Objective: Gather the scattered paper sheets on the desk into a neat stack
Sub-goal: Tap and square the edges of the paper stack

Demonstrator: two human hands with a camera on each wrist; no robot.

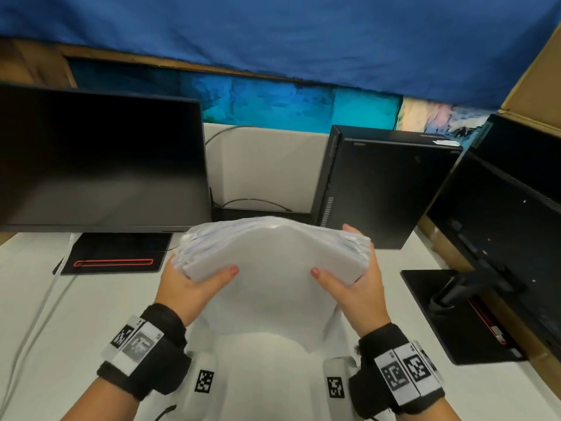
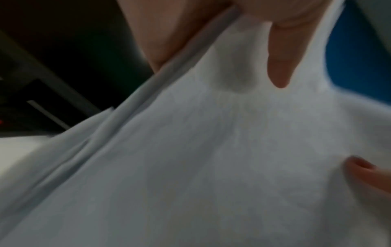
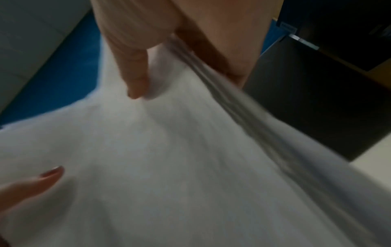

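A thick stack of white paper sheets (image 1: 273,268) stands on edge above the white desk (image 1: 60,314), held upright between both hands and bowed at the top. My left hand (image 1: 194,284) grips its left side, thumb on the near face and fingers behind. My right hand (image 1: 349,281) grips the right side the same way. In the left wrist view the paper stack (image 2: 190,167) fills the picture, its layered edge by my left hand (image 2: 222,41). In the right wrist view the paper stack (image 3: 180,167) is blurred under my right hand (image 3: 186,55). The stack's lower edge blurs into the desk.
A dark monitor (image 1: 97,159) stands at the back left on a black base with a red line (image 1: 115,253). A black computer tower (image 1: 382,186) stands right behind the stack. A second monitor (image 1: 498,238) and its stand (image 1: 455,314) are on the right. A white cable (image 1: 36,323) runs down the left.
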